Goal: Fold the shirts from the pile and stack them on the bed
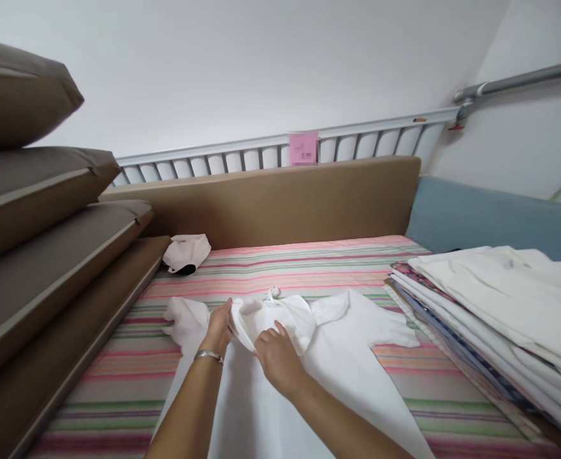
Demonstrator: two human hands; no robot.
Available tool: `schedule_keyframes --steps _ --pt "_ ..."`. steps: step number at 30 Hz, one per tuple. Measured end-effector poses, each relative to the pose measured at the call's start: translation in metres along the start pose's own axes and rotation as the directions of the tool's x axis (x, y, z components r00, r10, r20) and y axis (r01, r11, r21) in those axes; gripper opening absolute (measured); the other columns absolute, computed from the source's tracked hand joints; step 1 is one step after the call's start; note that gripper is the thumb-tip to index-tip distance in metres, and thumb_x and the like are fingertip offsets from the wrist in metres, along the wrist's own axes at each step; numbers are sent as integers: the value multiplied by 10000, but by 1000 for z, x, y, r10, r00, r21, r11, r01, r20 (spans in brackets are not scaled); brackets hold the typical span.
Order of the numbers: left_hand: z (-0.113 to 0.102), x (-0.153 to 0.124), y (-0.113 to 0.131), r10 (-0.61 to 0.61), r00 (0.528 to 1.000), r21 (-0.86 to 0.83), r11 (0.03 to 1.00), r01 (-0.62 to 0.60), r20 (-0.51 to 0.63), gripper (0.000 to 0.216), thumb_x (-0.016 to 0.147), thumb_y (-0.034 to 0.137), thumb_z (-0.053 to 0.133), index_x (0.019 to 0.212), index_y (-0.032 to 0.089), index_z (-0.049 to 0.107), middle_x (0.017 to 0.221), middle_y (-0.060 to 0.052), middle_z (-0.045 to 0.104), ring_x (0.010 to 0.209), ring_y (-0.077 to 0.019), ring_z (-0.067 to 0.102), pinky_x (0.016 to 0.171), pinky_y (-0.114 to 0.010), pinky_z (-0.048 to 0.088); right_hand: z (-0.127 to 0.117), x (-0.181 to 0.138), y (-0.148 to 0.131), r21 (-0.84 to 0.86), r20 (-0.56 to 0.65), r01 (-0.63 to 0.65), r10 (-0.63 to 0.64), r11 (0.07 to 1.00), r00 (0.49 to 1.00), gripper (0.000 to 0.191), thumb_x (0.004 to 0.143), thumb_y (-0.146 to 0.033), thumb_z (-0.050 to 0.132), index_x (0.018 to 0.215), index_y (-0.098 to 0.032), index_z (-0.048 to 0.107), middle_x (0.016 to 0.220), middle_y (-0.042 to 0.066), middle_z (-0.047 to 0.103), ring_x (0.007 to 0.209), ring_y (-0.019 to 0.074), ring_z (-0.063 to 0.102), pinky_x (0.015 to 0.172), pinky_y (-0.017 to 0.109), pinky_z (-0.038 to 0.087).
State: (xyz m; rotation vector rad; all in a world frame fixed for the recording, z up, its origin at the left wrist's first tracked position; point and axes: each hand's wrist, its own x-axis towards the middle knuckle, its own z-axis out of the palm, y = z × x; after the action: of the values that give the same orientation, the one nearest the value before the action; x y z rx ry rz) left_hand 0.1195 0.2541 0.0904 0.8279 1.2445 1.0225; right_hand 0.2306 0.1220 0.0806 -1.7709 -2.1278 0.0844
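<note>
A white short-sleeved shirt (347, 370) lies spread on the striped sheet in front of me, its neck end pointing away. My left hand (220, 326), with a silver bracelet at the wrist, pinches the left side of the raised collar. Closed on the collar's near edge is my right hand (276, 354), its thumb sticking up a little. Between the hands the collar stands up in a loose loop. A small white knot or tie shows at its far side. The shirt's lower part runs out of view under my forearms.
Stacked brown cushions (46, 312) rise at the left. A pale cap (187, 250) lies beside them on the striped sheet (299, 258). Folded clothes (510, 299) are piled at the right. Behind stand a brown padded board (280, 201), a blue one (491, 220) and a white radiator (242, 159).
</note>
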Motion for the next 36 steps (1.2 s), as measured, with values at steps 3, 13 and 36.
schedule_keyframes --steps 3,13,36 --pt "3 1 2 -61 997 0 998 61 50 232 715 348 649 645 138 580 512 -40 614 526 -168 598 535 -278 463 0 -2 3 -12 18 24 -23 1000 1000 199 889 -198 442 851 -193 637 873 30 633 896 178 545 1063 406 205" --pt "-1 18 20 -163 983 196 970 145 79 185 617 230 753 661 111 620 515 -3 625 490 -149 571 543 -283 455 1 -6 0 -33 66 105 -103 994 993 216 887 -147 414 854 -188 624 860 22 616 859 161 544 1081 408 187" --pt "-6 16 6 87 992 466 877 -121 95 381 781 275 547 1120 104 518 953 -140 678 763 -200 655 662 -321 517 2 -2 8 22 -79 17 -15 1000 997 140 880 -184 487 825 -198 615 848 10 639 836 153 582 1014 382 307"
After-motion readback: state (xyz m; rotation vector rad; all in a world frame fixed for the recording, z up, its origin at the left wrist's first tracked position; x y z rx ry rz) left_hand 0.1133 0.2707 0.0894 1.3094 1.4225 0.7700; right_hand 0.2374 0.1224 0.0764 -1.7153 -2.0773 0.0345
